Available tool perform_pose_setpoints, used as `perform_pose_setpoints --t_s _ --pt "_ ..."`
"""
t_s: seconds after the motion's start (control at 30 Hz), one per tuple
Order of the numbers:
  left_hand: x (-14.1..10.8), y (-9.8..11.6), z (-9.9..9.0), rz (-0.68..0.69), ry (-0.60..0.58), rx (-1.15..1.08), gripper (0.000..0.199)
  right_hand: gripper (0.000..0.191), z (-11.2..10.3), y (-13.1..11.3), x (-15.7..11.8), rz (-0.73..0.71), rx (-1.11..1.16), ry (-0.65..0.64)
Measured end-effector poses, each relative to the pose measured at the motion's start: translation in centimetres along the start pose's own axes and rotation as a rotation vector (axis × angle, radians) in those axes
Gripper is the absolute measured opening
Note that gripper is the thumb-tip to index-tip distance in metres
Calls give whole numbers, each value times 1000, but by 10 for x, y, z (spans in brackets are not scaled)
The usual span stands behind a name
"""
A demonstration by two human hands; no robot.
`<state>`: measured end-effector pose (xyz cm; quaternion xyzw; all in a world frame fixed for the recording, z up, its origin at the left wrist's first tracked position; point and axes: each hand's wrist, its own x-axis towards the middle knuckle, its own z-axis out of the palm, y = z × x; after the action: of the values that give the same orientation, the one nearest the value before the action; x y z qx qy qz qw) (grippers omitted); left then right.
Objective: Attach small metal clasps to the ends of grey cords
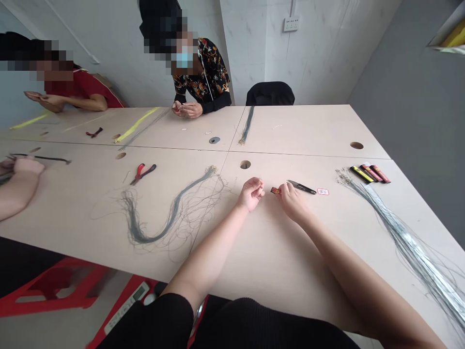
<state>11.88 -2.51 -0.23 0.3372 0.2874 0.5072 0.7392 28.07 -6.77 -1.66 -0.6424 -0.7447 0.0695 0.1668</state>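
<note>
In the head view, the left hand [252, 195] is nearly closed, thumb and fingertips pinched together; whatever tiny piece they grip is too small to identify. The right hand [292, 198] curls around a patterned lighter [275, 191], which pokes out between 9 and 10 o'clock, over the counter [269, 257]. From that hand, black snips [304, 187] lie at 2 o'clock, a small label [323, 192] at 3 and a wire bundle [390, 225] at 4.

Busy, this pale table [319, 127]! Three lighters [370, 173] sat by the right edge, a silver bundle [410, 237] running alongside; grey strands [174, 213] curved toward the near edge, pliers [143, 173] beyond; one dark bundle [248, 123] reached the far edge.
</note>
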Motion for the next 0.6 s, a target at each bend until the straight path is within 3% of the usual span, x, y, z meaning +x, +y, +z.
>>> perform_pose_setpoints --t_s 0.13,0.33,0.47,0.6 --pt "-1 -1 2 7 -59 22 43 20 -4 -5 -13 -47 -232 -31" --pt "-2 -1 1 0 -109 9 45 26 -20 3 -13 -51 -219 -1" --pt "-3 -1 1 -26 -130 4 46 28 -31 32 -1 149 -141 87" --pt "-3 -3 3 -47 -133 4 48 24 -31 54 8 302 -101 47"
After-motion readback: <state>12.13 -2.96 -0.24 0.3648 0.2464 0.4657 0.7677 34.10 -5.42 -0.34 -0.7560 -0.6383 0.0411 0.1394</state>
